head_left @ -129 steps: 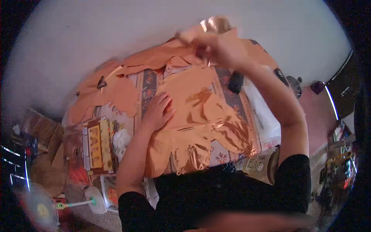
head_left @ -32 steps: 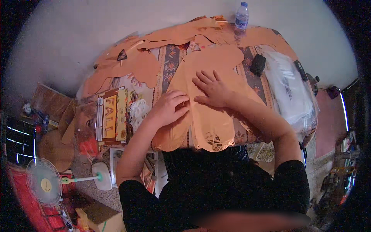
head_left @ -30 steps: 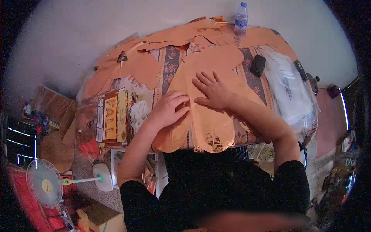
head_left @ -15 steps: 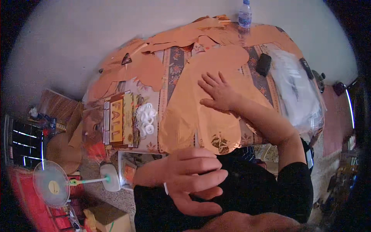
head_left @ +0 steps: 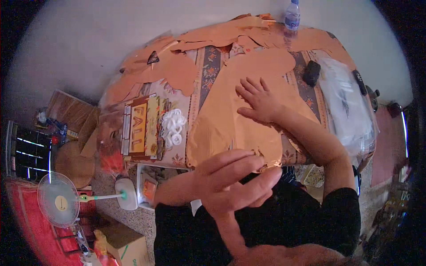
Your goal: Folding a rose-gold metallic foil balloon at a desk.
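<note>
My right hand (head_left: 259, 101) lies flat with fingers spread on a large, flat orange-copper foil shape (head_left: 262, 64), which looks like an uninflated foil balloon. The foil turns shiny and crinkled toward the table's near edge. Raised in front of my chest, my left hand (head_left: 239, 179) has its fingers stretched and apart, with nothing visible in it. It covers part of the foil's near end. More flat orange foil pieces (head_left: 177, 71) lie at the left and along the back. Left of the foil are white ribbon coils (head_left: 174, 128) beside a stack of printed autumn-coloured cards (head_left: 143, 126).
A patterned cloth (head_left: 209, 66) covers the table. To the right are a black block-like object (head_left: 312, 73) and clear plastic bags (head_left: 344, 102). A water bottle (head_left: 292, 20) stands at the back. A fan (head_left: 60, 201) and a cardboard box (head_left: 126, 246) are at lower left.
My left hand has moved up and right, and its fingers have stretched out. My right hand stays flat on the foil. The whole view has shifted slightly.
</note>
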`<state>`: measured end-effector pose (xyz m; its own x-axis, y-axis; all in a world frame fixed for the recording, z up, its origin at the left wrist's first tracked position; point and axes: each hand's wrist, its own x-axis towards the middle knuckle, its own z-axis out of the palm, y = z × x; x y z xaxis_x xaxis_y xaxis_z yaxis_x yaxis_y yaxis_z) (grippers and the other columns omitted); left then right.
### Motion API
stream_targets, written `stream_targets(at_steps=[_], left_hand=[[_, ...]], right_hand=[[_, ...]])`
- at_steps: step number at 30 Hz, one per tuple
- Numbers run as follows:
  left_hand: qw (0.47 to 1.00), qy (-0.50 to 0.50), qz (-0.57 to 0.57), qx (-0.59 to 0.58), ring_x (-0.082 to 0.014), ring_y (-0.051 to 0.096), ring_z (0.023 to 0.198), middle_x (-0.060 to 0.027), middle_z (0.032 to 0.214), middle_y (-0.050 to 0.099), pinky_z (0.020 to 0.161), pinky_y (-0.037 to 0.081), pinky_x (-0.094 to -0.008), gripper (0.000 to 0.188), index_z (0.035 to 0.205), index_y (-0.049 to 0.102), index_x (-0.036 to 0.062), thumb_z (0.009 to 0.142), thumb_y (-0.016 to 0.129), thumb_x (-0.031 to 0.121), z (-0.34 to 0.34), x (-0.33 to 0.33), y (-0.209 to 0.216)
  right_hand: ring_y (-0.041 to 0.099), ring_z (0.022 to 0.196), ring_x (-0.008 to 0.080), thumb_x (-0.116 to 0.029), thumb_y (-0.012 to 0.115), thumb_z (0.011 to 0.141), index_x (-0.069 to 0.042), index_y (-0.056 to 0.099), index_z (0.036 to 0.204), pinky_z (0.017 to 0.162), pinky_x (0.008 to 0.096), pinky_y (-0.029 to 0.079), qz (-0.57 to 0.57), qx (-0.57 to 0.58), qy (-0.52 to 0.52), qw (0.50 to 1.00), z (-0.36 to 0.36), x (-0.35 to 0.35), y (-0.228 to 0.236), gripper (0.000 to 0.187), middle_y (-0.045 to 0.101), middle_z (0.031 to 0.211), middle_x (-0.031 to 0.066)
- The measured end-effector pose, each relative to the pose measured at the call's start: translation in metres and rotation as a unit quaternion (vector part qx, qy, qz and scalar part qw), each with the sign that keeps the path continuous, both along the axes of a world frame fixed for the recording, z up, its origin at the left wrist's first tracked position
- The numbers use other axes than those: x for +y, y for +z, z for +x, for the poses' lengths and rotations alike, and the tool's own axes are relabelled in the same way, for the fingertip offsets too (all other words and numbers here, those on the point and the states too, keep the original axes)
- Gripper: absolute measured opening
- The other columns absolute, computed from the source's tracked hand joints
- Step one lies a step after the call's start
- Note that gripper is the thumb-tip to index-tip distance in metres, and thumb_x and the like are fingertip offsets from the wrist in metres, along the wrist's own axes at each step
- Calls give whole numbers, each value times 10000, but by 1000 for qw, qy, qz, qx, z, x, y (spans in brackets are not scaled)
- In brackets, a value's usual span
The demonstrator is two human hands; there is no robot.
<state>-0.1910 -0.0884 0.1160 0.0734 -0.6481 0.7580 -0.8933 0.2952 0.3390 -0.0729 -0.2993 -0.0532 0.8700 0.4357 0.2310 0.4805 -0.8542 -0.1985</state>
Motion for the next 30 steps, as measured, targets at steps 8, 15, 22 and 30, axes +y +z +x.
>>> stream_targets(at_steps=[8, 15, 22, 30], left_hand=[[999, -20, 34, 13, -293, 635, 757, -141, 931, 650, 650, 543, -393, 245, 960, 571, 115, 736, 666, 81, -9, 7, 12], [997, -32, 64, 36, -308, 642, 776, -145, 914, 660, 666, 546, -404, 165, 876, 600, 60, 729, 666, 97, -13, 8, 20], [992, -93, -77, -31, -261, 624, 734, -132, 948, 632, 644, 532, -375, 301, 1054, 605, 155, 766, 658, 85, 8, -3, -3], [909, 371, 175, 70, -344, 595, 999, -186, 1061, 615, 869, 474, -396, 218, 1022, 617, 3, 822, 614, 90, 171, -5, -98]], right_hand=[[206, 1409, 354, -510, 536, 849, -80, 311, 1433, 1118, 582, 106, -16, 4, -2, 1000, -1, 2, -1, 760, 275, 1496, 193], [222, 1395, 377, -502, 532, 854, -74, 336, 1398, 1110, 592, 120, -1, -9, 2, 1000, 0, 1, -4, 719, 290, 1482, 201], [211, 1400, 370, -499, 520, 864, -77, 361, 1375, 1113, 593, 115, 7, -6, 2, 1000, 3, -1, -3, 682, 277, 1489, 196], [178, 1415, 350, -560, 449, 881, -73, 327, 1421, 1123, 584, 80, -31, 19, -4, 999, 0, 2, -1, 737, 268, 1495, 198]])
